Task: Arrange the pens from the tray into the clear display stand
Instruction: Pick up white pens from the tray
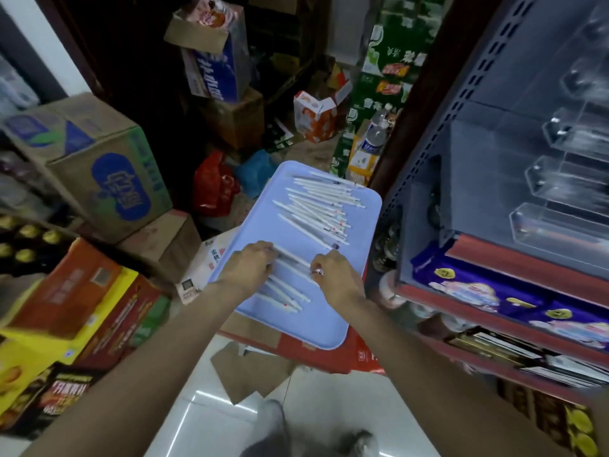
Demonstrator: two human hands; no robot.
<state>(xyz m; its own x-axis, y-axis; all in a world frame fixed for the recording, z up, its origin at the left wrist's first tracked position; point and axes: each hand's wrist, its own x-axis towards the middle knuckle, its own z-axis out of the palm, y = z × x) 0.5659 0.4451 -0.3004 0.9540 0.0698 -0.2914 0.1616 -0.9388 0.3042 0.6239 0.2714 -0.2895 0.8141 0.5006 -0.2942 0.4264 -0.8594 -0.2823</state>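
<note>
Stacked cardboard boxes [95, 166] at left, glossy white tiled floor [204, 420] at bottom, grey metal shelving [487, 133] at right

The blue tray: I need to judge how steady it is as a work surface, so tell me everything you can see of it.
The blue tray is a pale blue rectangle with rounded corners and a low raised rim, and it looks like smooth plastic. It lies flat but skewed on a red carton beside the shelf unit. Many white pens lie loose across it, in a far cluster and a near one. The left hand and right hand are on the near pens.
</note>
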